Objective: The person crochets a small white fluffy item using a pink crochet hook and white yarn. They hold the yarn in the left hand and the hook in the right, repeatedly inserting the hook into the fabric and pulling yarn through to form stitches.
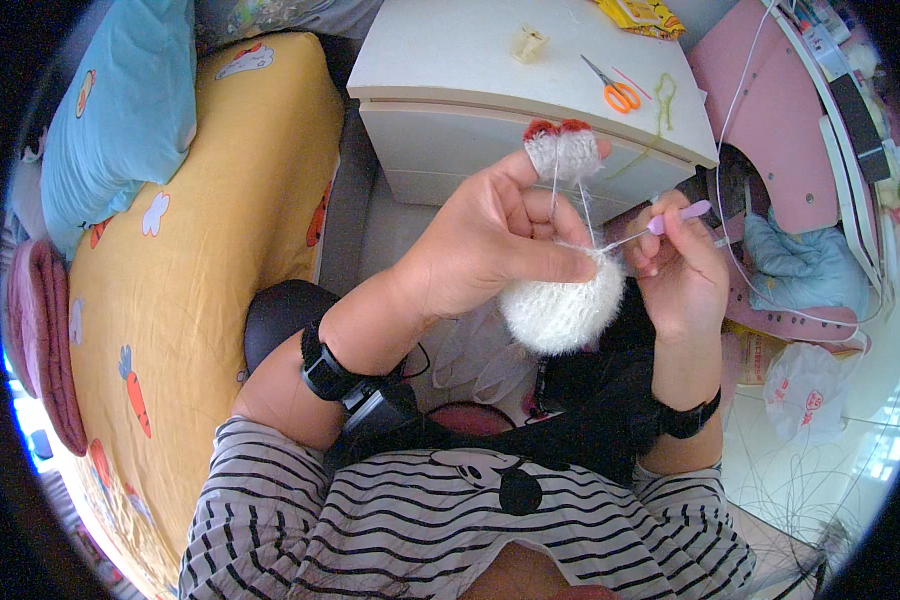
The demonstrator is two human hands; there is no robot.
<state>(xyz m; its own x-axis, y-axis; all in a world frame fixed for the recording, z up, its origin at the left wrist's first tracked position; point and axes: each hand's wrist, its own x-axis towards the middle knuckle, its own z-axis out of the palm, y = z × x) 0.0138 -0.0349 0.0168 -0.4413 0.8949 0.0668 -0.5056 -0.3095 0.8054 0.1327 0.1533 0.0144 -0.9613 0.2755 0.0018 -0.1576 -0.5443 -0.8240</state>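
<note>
A fluffy white crocheted piece (pixel 562 319), rounded at its lower end, is pinched under the thumb of my left hand (pixel 487 240). Over raised fingers of that hand sits a small crocheted piece (pixel 564 154), white with red at its top. Strands of white yarn (pixel 586 210) run down from there to the upper edge of the fluffy piece. My right hand (pixel 682 262) grips a crochet hook (pixel 679 218) by its lilac handle. The hook's metal shaft points left, and its tip meets the yarn at the edge of the fluffy piece.
Ahead stands a white drawer cabinet (pixel 450 52) bearing orange-handled scissors (pixel 619 96), green yarn (pixel 664 101), a small translucent object (pixel 529 43) and a yellow packet (pixel 641 16). A bed with a yellow cover (pixel 217 187) lies left. At right are a pink desk (pixel 780 127) and a white cable (pixel 722 150).
</note>
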